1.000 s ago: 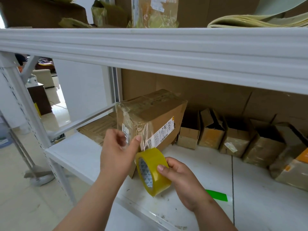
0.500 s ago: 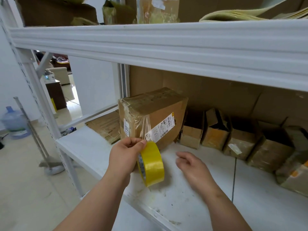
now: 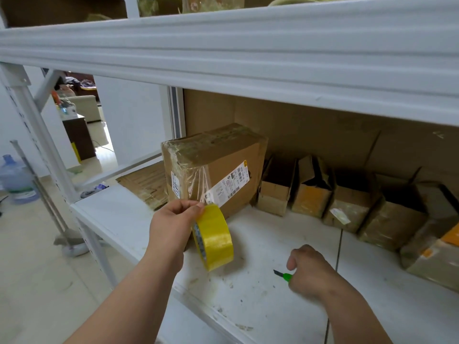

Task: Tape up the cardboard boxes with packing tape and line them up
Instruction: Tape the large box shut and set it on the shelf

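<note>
The white shelf [image 3: 273, 244] holds the big cardboard box [image 3: 218, 167] at about 11 o'clock from the hands, and a row of small open boxes [image 3: 313, 192] runs toward 2 o'clock. The big box is already wrapped in clear tape, and a strip of tape [image 3: 198, 187] stretches from its front corner down to the yellow tape roll [image 3: 214, 238].

The left hand [image 3: 171, 224] pinches this roll at the top, next to the box. The right hand [image 3: 310, 269], which was open over the shelf half a second ago, now grips a green cutter [image 3: 285, 276] at 4 o'clock from the roll, blade pointing to the left. I think this means the strip is ready for cutting, so this box is almost finished.

The box has a white shipping label [image 3: 231, 182] with barcodes; its small print is too blurred to read.
</note>
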Demonstrator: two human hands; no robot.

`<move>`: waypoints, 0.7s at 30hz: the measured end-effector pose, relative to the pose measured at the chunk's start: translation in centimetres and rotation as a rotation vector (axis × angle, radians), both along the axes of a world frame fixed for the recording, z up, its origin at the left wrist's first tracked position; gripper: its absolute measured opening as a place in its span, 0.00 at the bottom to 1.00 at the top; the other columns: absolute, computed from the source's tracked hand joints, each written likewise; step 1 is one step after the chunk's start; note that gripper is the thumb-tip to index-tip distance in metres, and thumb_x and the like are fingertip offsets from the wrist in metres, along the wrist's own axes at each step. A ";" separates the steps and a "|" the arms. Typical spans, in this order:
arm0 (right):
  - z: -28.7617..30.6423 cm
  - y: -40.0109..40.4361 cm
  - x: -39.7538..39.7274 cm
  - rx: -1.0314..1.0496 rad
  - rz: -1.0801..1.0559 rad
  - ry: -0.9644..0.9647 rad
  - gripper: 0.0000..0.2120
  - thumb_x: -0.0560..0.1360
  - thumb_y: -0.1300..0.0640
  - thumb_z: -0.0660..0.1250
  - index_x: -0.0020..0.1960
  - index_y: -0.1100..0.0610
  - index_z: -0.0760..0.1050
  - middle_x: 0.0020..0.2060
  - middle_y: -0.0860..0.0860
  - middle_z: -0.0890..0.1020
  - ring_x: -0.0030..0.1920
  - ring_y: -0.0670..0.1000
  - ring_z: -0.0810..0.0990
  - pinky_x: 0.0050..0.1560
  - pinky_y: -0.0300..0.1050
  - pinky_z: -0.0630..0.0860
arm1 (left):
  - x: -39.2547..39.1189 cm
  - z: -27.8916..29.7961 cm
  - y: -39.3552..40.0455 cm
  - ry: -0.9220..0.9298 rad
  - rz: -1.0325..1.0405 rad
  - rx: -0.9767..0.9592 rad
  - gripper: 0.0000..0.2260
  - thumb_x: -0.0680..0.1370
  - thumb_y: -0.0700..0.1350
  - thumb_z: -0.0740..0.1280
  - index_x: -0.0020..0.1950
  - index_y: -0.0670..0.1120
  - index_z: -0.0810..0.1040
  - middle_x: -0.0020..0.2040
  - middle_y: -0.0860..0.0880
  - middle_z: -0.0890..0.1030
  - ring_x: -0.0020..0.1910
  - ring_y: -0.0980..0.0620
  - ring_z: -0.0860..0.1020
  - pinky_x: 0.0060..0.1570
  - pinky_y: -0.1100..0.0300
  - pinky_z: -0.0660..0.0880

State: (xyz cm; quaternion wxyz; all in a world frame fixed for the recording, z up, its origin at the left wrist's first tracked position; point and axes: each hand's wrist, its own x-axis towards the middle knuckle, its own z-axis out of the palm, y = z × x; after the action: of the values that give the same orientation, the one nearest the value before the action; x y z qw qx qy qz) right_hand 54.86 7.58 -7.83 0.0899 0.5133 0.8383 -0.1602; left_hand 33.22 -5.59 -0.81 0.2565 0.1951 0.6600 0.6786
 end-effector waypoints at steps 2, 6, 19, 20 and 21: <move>-0.3 0.3 -0.2 0.046 0.044 -0.060 0.10 0.75 0.57 0.67 0.56 0.53 0.78 0.59 0.52 0.71 0.58 0.51 0.74 0.58 0.43 0.76 | 0.1 0.1 0.1 0.005 0.003 -0.006 0.04 0.76 0.40 0.71 0.42 0.44 0.83 0.41 0.46 0.81 0.34 0.53 0.74 0.34 0.62 0.70; -0.6 0.2 -0.8 0.103 0.056 0.036 0.06 0.78 0.57 0.63 0.54 0.53 0.76 0.55 0.50 0.73 0.54 0.51 0.75 0.56 0.46 0.76 | 0.1 0.1 0.1 0.008 0.011 -0.013 0.03 0.77 0.41 0.71 0.45 0.41 0.83 0.37 0.50 0.80 0.31 0.57 0.74 0.25 0.69 0.71; 7.7 -2.9 -7.1 0.040 0.117 1.025 0.11 0.79 0.54 0.67 0.44 0.38 0.72 0.39 0.41 0.78 0.37 0.43 0.77 0.40 0.40 0.72 | -0.1 0.0 0.3 0.015 0.041 0.006 0.05 0.76 0.41 0.72 0.40 0.46 0.83 0.42 0.48 0.83 0.40 0.55 0.77 0.39 0.61 0.72; 8.2 -3.2 -7.7 0.037 0.152 1.029 0.12 0.78 0.54 0.68 0.44 0.37 0.72 0.38 0.38 0.79 0.36 0.41 0.76 0.40 0.40 0.73 | -0.2 -0.1 0.3 0.017 0.043 0.004 0.05 0.76 0.41 0.72 0.40 0.46 0.83 0.42 0.48 0.83 0.41 0.55 0.77 0.39 0.61 0.72; 8.7 -3.5 -8.3 0.031 0.180 1.011 0.11 0.78 0.54 0.68 0.44 0.37 0.74 0.38 0.35 0.79 0.36 0.40 0.76 0.41 0.41 0.75 | -0.2 -0.2 0.3 0.019 0.044 0.003 0.05 0.76 0.41 0.72 0.40 0.46 0.83 0.42 0.48 0.83 0.41 0.54 0.77 0.40 0.61 0.72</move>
State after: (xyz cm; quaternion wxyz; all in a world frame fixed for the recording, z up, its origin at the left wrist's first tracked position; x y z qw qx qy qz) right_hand 46.55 4.04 0.83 -0.3207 0.2987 0.8203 -0.3675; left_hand 33.01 -5.25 -0.97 0.2347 0.1873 0.6654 0.6834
